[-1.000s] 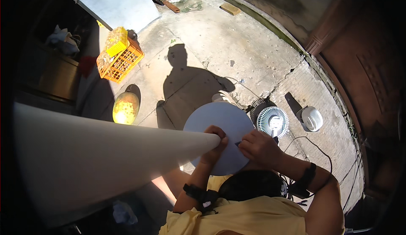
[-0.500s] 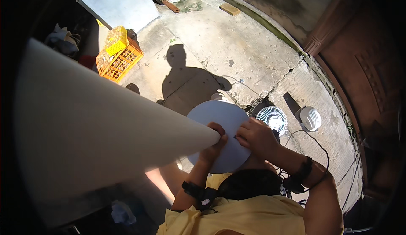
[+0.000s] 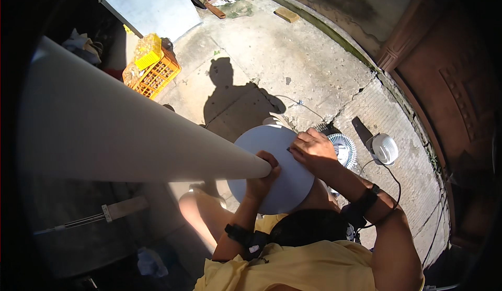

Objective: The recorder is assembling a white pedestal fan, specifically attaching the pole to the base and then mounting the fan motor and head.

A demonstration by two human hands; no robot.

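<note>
A: Left hand [image 3: 262, 175]?
B: Fingers curled, grip closed around the narrow end of a long pale cone-shaped blade [image 3: 130, 134]. It widens out to the left of the grip and fills much of that side of the view.

A: Right hand [image 3: 312, 150]?
B: Lying on top of the round pale disc [image 3: 272, 170], fingertips pressed down near its upper right edge. Can't tell if that grip is pinching something small or just pressing flat; the fingers hide it.

A: Where's the disc relative to the grips?
B: Directly under both. The left grip sits at about its middle, where the blade's tip meets it. The right grip is just to the right of that and a bit further from the body. The two hands are near each other, not touching.

A: Anything around?
B: White fan grille [image 3: 343, 149] on the concrete floor [image 3: 293, 66] just beyond the right grip, partly hidden by the hand. A second round white fan part [image 3: 384, 148] further right, with a cable running from it. Orange crate [image 3: 152, 75] with a yellow container on it, well away, beyond the left grip. Dark bands on both wrists.
</note>
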